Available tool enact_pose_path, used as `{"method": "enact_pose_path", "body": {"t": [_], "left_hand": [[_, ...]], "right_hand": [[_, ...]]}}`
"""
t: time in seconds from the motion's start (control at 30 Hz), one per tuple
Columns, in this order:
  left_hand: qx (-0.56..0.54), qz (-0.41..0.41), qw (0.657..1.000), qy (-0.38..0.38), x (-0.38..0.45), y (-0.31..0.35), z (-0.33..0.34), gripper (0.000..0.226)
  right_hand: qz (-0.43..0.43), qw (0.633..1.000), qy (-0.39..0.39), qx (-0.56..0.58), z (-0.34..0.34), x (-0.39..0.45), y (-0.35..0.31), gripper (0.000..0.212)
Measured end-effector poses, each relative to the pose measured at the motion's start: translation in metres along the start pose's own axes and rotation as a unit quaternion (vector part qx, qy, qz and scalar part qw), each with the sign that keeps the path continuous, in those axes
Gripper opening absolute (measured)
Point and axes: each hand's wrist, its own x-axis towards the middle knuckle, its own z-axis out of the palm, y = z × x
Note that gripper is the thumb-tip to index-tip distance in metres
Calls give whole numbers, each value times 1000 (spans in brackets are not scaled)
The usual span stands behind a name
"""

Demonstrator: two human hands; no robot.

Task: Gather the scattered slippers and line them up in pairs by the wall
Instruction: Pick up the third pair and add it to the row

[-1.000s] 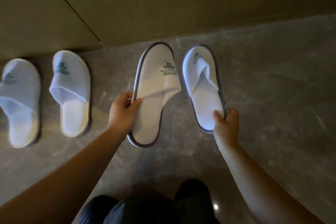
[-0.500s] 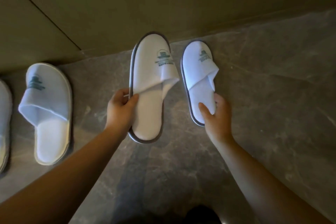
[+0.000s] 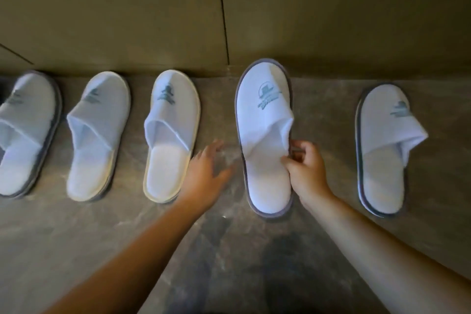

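right hand (image 3: 307, 173) pinches grey-edged slipper (image 3: 265, 120) — toe toward wall (image 3: 153, 7)

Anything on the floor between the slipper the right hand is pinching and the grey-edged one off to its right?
No. In the head view, only bare stone floor separates the pinched slipper from the far-right slipper; the right hand overlaps its near part.

Five white terry slippers stand toes-to-wall along the olive panelled wall (image 3: 153, 7); the widest open gap of grey marbled floor (image 3: 323, 115) lies between the grey-edged slipper (image 3: 265, 115) and the far-right slipper (image 3: 382, 150); gaps further left are narrow; floor nearer the person is bare.
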Motion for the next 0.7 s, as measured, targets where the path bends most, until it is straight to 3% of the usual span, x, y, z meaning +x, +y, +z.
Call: {"method": "enact_pose_path", "body": {"t": [0.13, 0.33, 0.53, 0.7], "left_hand": [[119, -34, 992, -21, -6, -50, -25, 63], [191, -18, 981, 5, -1, -90, -28, 74], [245, -25, 969, -6, 12, -107, -22, 83], [251, -12, 968, -15, 13, -114, -23, 80]], "right_hand": [[7, 999, 5, -41, 43, 7, 17, 30], [-15, 992, 58, -112, 57, 12, 21, 32], [-103, 934, 25, -342, 61, -9, 25, 78], [-80, 911, -13, -405, 82, -24, 40, 109]]}}
